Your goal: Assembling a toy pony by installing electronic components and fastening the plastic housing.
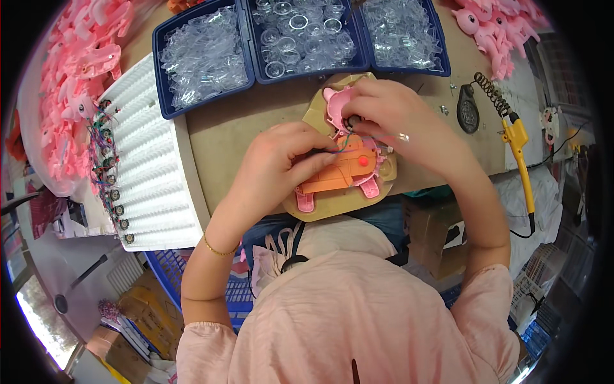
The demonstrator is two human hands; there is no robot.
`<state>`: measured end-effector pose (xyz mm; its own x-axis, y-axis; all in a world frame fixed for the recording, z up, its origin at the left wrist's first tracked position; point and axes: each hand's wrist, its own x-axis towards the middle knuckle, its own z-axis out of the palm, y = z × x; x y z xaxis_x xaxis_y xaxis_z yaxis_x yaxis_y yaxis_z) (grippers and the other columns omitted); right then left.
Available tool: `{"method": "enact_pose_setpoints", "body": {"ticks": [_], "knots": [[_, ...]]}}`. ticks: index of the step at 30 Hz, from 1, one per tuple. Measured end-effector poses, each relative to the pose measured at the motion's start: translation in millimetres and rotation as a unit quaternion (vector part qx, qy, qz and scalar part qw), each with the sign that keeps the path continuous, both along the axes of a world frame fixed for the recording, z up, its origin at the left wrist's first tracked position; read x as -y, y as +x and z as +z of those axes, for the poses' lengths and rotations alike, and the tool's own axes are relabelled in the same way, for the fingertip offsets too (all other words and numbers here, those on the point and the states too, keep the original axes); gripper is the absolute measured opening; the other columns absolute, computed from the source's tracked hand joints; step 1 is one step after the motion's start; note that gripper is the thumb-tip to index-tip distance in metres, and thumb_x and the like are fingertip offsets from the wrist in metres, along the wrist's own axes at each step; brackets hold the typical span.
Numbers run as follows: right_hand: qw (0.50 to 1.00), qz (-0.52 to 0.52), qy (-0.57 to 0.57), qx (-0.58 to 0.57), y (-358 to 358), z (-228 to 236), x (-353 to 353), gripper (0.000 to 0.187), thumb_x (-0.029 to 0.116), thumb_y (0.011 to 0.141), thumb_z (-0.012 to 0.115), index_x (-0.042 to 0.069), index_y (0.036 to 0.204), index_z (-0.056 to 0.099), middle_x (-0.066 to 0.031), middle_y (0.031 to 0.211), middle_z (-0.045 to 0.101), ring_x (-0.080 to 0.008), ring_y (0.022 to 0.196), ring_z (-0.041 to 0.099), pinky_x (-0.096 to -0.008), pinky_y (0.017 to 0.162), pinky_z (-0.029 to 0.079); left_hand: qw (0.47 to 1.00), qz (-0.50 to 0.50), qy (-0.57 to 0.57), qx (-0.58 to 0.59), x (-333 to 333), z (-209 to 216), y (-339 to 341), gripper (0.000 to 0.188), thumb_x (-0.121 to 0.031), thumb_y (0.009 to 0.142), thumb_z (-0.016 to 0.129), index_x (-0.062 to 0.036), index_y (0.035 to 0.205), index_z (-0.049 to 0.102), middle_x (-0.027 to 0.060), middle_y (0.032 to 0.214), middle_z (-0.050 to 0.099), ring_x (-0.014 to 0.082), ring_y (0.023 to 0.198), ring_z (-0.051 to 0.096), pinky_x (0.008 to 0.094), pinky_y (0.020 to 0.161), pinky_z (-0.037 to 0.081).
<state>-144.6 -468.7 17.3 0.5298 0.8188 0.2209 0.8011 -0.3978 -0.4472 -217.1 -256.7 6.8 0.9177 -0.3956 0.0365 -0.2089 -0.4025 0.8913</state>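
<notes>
Tan tabletop (224,144) — left hand (281,157) touches orange casing (339,171), right hand (390,110) pink shell (335,110) — whether either pinches, unclear.

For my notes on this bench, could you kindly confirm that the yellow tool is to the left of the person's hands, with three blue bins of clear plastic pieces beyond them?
Not quite: the side is wrong. The head view shows the yellow tool to the right of the left hand and right hand, with three blue bins of clear plastic pieces beyond them.
</notes>
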Motion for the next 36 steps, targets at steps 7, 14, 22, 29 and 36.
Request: {"method": "enact_pose_setpoints", "body": {"ticks": [7,14,22,29,36], "knots": [[0.987,0.023,-0.075,-0.143,14,5,-8,0.014,0.000,0.070,0.064,0.001,0.081,0.054,-0.0125,0.077,0.052,-0.0314,0.072,0.053,-0.0372,0.062,0.044,0.989,0.050,-0.068,-0.123,0,-1,-1,0.014,-0.009,0.080,0.068,0.0003,0.090,0.066,0.0018,0.079,0.060,0.0070,0.070,0.052,0.0215,0.062,0.042],[0.990,0.010,-0.098,-0.097,13,2,-13,0.005,-0.003,0.075,0.056,-0.002,0.079,0.053,-0.0099,0.071,0.050,-0.0218,0.066,0.052,-0.0307,0.059,0.044,0.977,0.057,-0.075,-0.189,-1,3,1,0.022,-0.014,0.082,0.067,0.0026,0.095,0.065,0.0038,0.077,0.061,0.0079,0.067,0.054,0.0230,0.061,0.045],[0.972,-0.020,-0.160,-0.171,16,7,-11,0.014,0.011,0.079,0.060,-0.002,0.075,0.055,-0.0155,0.069,0.053,-0.0287,0.067,0.054,-0.0345,0.059,0.043,0.959,0.040,-0.102,-0.262,-2,4,11,0.019,-0.014,0.085,0.065,0.0010,0.097,0.064,-0.0006,0.077,0.061,0.0039,0.066,0.052,0.0200,0.057,0.043],[0.972,-0.124,-0.008,-0.199,-57,41,8,0.019,0.018,0.076,0.066,0.001,0.078,0.058,-0.0105,0.072,0.057,-0.0262,0.073,0.058,-0.0359,0.065,0.045,0.955,0.077,-0.105,-0.266,-4,4,6,0.019,-0.015,0.084,0.065,0.0006,0.095,0.064,-0.0007,0.075,0.061,0.0030,0.065,0.052,0.0195,0.054,0.042],[0.998,-0.026,0.056,0.007,-87,5,15,0.030,0.008,0.068,0.072,0.008,0.096,0.061,-0.0076,0.100,0.059,-0.0234,0.092,0.056,-0.0407,0.082,0.044,0.963,0.088,0.160,0.198,17,5,-28,0.019,-0.011,0.075,0.068,-0.0044,0.093,0.065,0.0062,0.083,0.065,0.0167,0.074,0.062,0.0287,0.065,0.047]]}}
